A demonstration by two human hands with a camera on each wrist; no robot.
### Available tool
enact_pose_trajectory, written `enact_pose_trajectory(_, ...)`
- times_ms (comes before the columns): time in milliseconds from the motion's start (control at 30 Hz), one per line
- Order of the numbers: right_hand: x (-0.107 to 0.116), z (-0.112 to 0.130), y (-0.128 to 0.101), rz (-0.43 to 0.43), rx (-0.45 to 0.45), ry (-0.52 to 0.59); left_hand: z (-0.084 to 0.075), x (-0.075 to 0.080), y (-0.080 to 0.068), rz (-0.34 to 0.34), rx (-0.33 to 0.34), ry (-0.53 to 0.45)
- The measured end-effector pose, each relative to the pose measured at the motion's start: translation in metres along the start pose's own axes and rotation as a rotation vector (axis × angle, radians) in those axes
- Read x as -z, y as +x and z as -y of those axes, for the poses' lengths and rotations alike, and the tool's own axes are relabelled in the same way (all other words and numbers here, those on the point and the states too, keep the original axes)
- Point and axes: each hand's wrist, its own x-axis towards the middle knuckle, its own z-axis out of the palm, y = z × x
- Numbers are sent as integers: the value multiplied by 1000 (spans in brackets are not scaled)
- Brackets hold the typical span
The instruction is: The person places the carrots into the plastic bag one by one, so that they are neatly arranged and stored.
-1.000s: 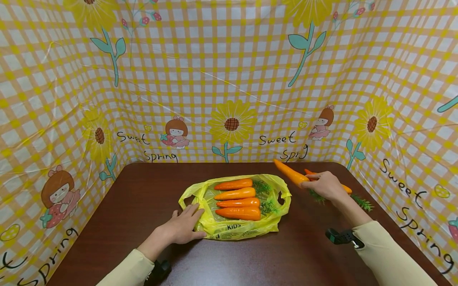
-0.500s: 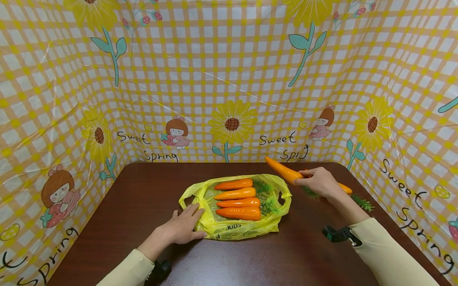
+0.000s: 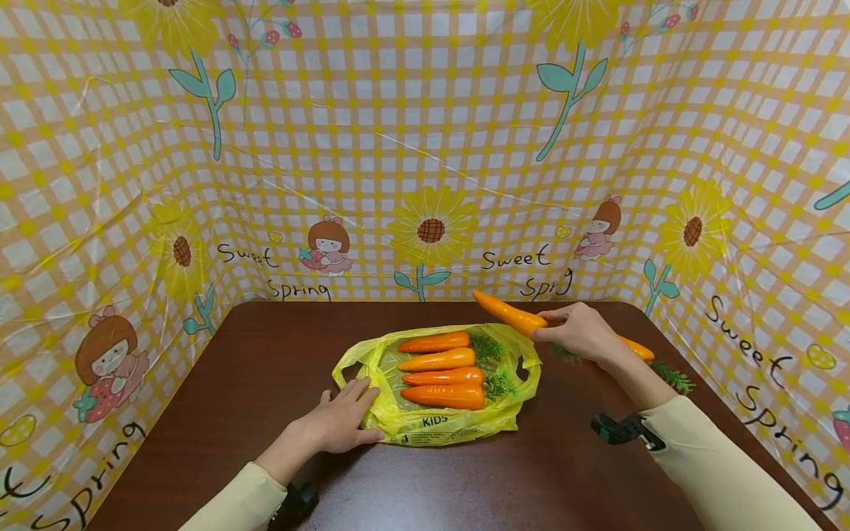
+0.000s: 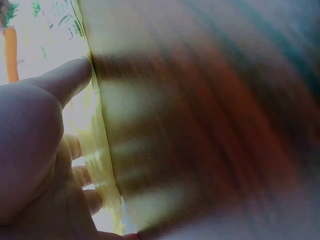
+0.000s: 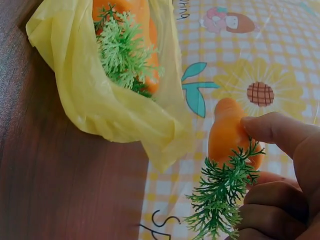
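A yellow plastic bag (image 3: 434, 428) lies open on the brown table (image 3: 279, 354) with several orange toy carrots (image 3: 441, 377) side by side in it. My left hand (image 3: 335, 424) rests flat on the bag's near left edge (image 4: 97, 150), fingers straight. My right hand (image 3: 578, 332) grips another orange carrot (image 3: 508, 313) near its green top and holds it in the air over the bag's far right corner, tip pointing left. In the right wrist view the held carrot (image 5: 227, 132) and its green leaves (image 5: 220, 192) sit by my thumb, beside the bag (image 5: 107, 107).
One more carrot (image 3: 637, 348) with a green top (image 3: 674, 377) lies on the table behind my right wrist. Yellow checked cloth walls (image 3: 425, 147) close in the table at the back and both sides.
My right hand has carried the carrot leftward from the right side of the table to the bag's far right corner. The left hand has stayed on the bag.
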Motion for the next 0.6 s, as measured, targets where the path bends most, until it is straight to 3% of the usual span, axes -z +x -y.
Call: enact_pose_trajectory(600, -7, 31, 3, 87, 46, -15, -1, 2, 0, 6, 10, 12)
